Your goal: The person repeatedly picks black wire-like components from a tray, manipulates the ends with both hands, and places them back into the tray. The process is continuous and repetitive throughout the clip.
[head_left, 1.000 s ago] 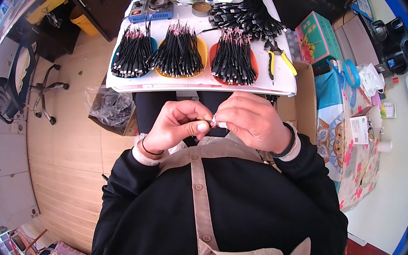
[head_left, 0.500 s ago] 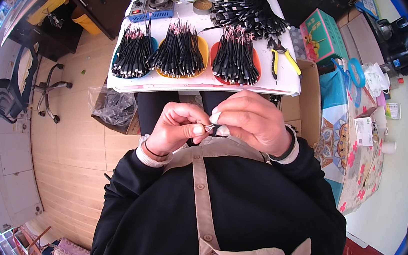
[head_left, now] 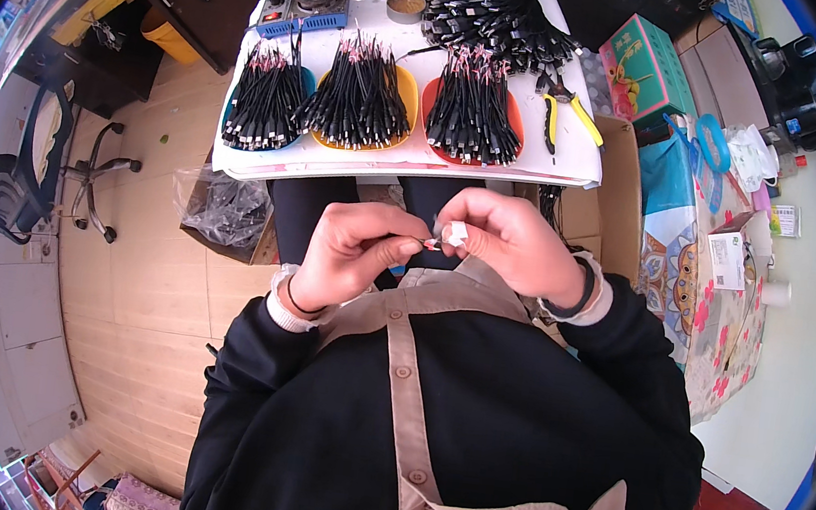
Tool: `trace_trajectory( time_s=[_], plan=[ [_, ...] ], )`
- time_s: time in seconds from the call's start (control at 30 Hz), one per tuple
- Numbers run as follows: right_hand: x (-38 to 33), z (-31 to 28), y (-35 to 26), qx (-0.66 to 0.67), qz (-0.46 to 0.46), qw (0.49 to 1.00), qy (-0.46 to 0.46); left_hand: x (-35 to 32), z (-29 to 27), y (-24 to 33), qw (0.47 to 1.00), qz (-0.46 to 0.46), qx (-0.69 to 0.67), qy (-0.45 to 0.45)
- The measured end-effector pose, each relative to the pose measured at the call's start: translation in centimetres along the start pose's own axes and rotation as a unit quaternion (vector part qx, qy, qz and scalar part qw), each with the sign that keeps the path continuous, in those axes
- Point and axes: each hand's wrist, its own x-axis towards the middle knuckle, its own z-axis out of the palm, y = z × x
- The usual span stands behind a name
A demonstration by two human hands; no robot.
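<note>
My left hand (head_left: 360, 252) and my right hand (head_left: 517, 249) meet in front of my chest, short of the table's near edge. A small cable end (head_left: 432, 245) with a bit of pink wire is pinched between their fingertips; most of it is hidden. White wrapping (head_left: 455, 233) covers a fingertip of my right hand. Beyond my hands, bundles of short black cables with pink wire ends lie in a blue tray (head_left: 304, 82), a yellow tray (head_left: 409, 104) and a red tray (head_left: 517, 126).
On the white table (head_left: 387, 174) are yellow-handled pliers (head_left: 567, 112), a blue heating device (head_left: 303, 24), round tins (head_left: 405, 8) and a heap of black cables (head_left: 495, 23). Cardboard boxes (head_left: 608, 192) stand right of the table. At left are a box with clear plastic (head_left: 224, 209) and an office chair (head_left: 90, 173).
The fingers of my right hand have shifted on the cable end, showing more of the white wrapping. My left hand keeps its pinch at nearly the same spot.
</note>
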Motion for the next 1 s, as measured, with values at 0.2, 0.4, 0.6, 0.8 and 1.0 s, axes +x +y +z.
trace_trajectory(
  time_s=[0.2,0.4,0.6,0.8,1.0],
  plan=[
    [0.1,0.5,-0.6,-0.461,-0.401,0.788,0.076,-0.5,0.7,-0.9,0.967,-0.069,-0.246,0.016],
    [-0.1,0.2,-0.1,-0.167,-0.15,0.974,0.042,-0.2,0.8,-0.5,0.999,0.041,0.03,0.01],
    [-0.6,0.6,0.2,0.101,-0.011,0.995,0.015,-0.5,1.0,-0.5,0.992,-0.03,-0.121,0.023],
    [0.6,0.0,-0.8,-0.285,-0.351,0.891,0.037,-0.3,1.5,-1.1,0.861,-0.114,-0.495,-0.017],
    [0.8,0.9,-0.8,-0.295,-0.427,0.853,0.053,0.0,1.7,-0.4,0.844,-0.13,-0.517,-0.054]
  ],
)
